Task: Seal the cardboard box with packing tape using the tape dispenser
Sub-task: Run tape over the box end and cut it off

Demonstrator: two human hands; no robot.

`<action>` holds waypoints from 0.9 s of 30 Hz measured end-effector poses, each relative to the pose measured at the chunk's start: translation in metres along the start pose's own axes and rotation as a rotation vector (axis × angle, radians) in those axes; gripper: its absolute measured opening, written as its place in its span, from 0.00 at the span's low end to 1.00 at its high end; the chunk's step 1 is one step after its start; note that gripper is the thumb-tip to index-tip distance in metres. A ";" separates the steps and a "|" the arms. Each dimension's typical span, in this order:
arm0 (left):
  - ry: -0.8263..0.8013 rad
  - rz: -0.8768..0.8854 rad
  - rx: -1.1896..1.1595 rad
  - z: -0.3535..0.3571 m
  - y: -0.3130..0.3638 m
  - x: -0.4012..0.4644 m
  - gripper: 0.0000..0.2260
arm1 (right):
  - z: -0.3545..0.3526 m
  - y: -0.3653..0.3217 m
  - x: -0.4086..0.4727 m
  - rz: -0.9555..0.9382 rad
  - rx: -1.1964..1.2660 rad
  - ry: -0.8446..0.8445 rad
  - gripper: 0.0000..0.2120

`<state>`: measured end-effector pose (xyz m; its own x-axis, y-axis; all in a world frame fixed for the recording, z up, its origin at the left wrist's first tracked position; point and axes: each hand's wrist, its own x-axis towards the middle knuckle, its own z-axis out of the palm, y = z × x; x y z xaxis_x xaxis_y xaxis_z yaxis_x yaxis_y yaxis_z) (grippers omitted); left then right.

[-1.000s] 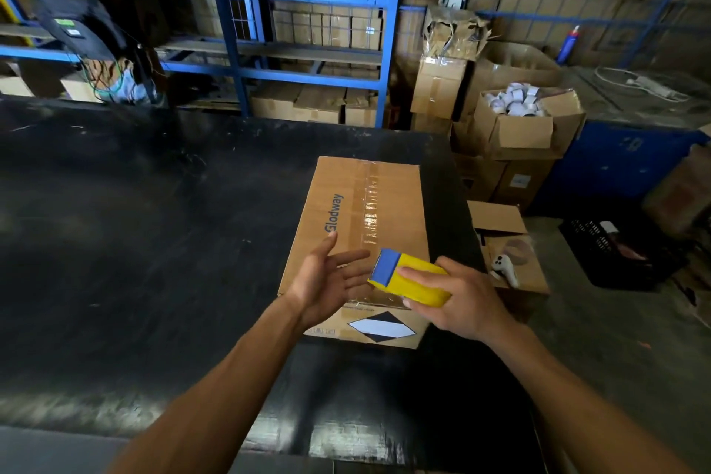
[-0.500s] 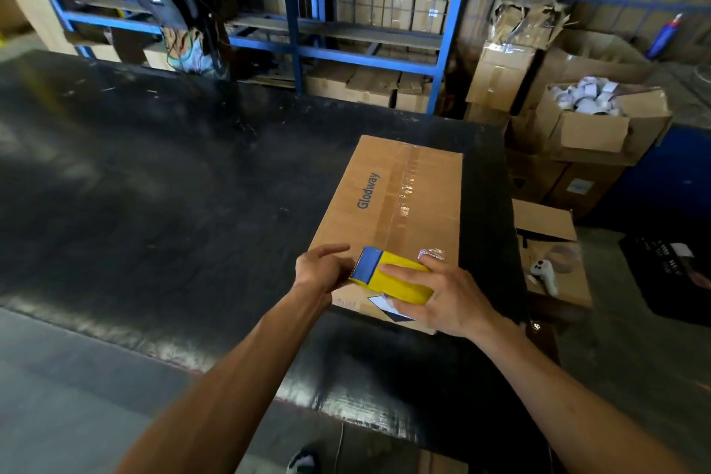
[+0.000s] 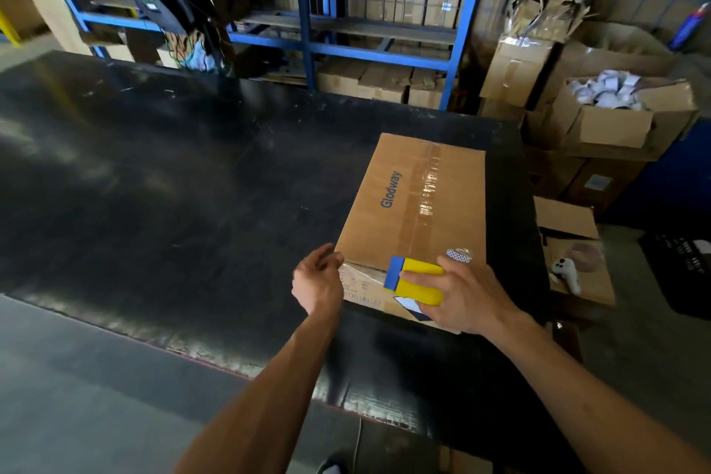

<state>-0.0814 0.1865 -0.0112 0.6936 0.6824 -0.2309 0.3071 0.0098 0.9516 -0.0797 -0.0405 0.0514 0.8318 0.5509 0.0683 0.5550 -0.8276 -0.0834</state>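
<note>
Left hand (image 3: 319,281) shifted to box (image 3: 415,204) corner; dispenser (image 3: 417,281) against near edge

Both forearms bare from the lower frame edge up to the wrists; no sleeve, cuff or glove in view. Left hand (image 3: 318,281): bare, no ring, watch or band visible. Right hand (image 3: 463,298): bare, wrist likewise unadorned. At the bottom edge, between the forearms, a dark shoe (image 3: 330,468) with a pale toe; partly cut off.
</note>
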 end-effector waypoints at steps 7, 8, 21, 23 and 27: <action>0.006 0.007 -0.105 0.004 -0.005 0.015 0.14 | -0.003 -0.016 0.015 0.056 -0.045 -0.122 0.25; 0.009 0.006 -0.102 0.004 -0.007 0.017 0.14 | -0.003 -0.017 0.017 0.063 -0.054 -0.131 0.25; -0.048 -0.044 -0.104 0.005 -0.011 0.038 0.23 | -0.001 -0.023 0.033 0.097 -0.153 -0.188 0.25; -0.159 -0.037 -0.118 -0.001 -0.018 0.049 0.24 | -0.001 -0.022 0.034 0.102 -0.142 -0.186 0.25; -0.349 0.318 0.170 -0.018 -0.034 0.070 0.27 | 0.000 -0.021 0.034 0.105 -0.128 -0.182 0.25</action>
<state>-0.0549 0.2473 -0.0557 0.9377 0.3471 -0.0167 0.1273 -0.2983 0.9459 -0.0626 -0.0044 0.0552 0.8795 0.4617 -0.1152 0.4691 -0.8819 0.0470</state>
